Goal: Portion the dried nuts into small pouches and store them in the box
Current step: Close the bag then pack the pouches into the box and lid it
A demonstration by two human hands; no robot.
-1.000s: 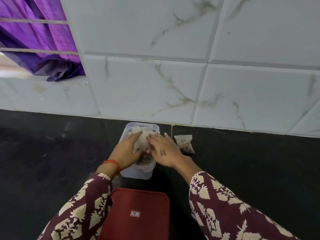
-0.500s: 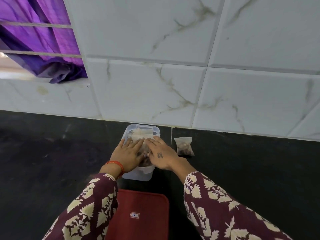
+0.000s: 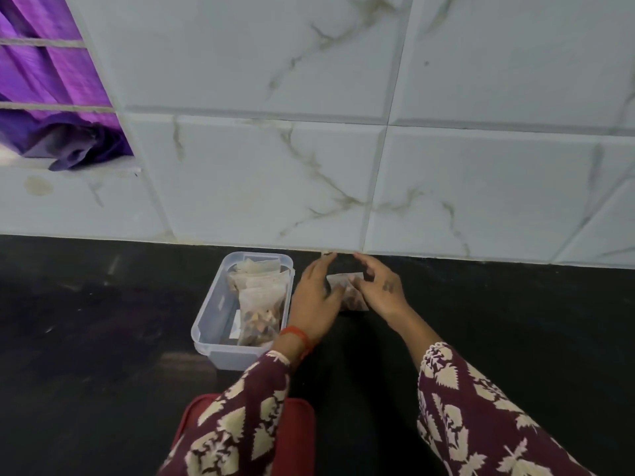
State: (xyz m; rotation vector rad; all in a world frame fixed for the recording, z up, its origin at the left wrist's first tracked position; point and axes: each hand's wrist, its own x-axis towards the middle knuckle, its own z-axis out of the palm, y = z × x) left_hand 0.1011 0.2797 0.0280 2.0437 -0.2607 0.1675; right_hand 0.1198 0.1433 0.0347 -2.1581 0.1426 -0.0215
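A clear plastic box (image 3: 207, 321) stands on the black counter against the tiled wall, with several filled nut pouches (image 3: 260, 305) standing inside along its right side. Just right of the box a small clear pouch of nuts (image 3: 347, 293) lies on the counter. My left hand (image 3: 314, 298) rests against the pouch's left side, its fingers spread and pointing at the wall. My right hand (image 3: 382, 291) comes in from the right, its fingers curled onto the pouch's top edge. The hands hide much of the pouch.
A red lid (image 3: 298, 436) lies on the counter near me, partly under my left sleeve. The white marble-tiled wall (image 3: 275, 173) rises directly behind the box. A purple cloth (image 3: 51, 97) hangs at a window opening at the upper left.
Both hands have left the pouches in the box and moved right to the loose pouch on the counter. The view has shifted right.
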